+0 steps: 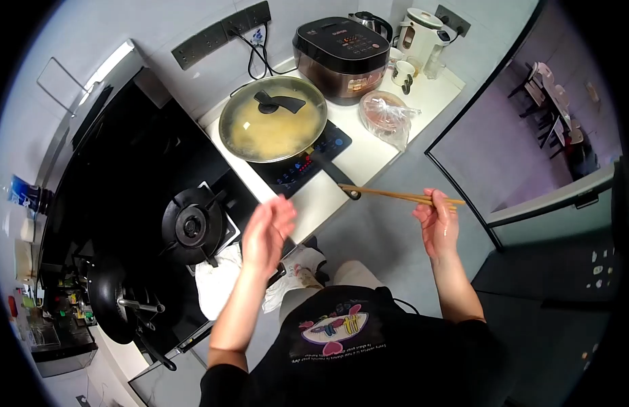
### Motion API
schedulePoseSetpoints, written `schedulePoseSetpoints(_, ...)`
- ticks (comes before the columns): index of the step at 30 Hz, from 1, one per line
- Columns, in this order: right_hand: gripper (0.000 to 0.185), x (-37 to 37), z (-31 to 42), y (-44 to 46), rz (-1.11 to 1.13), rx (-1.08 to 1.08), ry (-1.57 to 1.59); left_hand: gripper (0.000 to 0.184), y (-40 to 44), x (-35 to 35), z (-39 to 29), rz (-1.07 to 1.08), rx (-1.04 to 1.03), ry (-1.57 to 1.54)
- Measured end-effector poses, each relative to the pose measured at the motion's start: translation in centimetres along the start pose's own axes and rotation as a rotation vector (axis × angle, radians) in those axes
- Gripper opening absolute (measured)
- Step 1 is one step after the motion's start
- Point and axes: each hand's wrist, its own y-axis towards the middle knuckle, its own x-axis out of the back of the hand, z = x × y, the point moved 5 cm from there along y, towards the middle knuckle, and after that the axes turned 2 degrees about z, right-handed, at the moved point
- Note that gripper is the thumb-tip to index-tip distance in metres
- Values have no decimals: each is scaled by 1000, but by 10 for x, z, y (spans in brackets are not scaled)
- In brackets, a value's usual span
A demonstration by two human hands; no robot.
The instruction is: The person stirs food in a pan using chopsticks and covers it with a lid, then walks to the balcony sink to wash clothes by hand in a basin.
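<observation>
Wooden chopsticks point(389, 195) are held in my right hand point(438, 220), pointing left toward the black pan handle point(335, 175). My left hand point(268, 227) is raised near the counter's front edge, fingers apart and holding nothing. A pan under a glass lid point(274, 132) with a black knob sits on the induction cooker point(294, 176); yellowish food shows through the glass. To the right of the pan, a bowl in clear plastic point(386, 115) rests on the white counter point(433, 102).
Behind the bowl stand a rice cooker point(341, 57), cups point(403, 73) and a white appliance point(420, 41). At left are a gas burner point(192, 224), a white cloth point(218, 281) and a black wok point(111, 298). A doorway opens at right.
</observation>
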Motion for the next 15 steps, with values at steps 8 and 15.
schedulePoseSetpoints(8,24,16,4,145,-18,13,-66,43,237,-3,-26,-381,62,-99)
schedulePoseSetpoints(15,21,-8,-6,302,186,-69,-324,32,308,-9,-31,-607,144,-213)
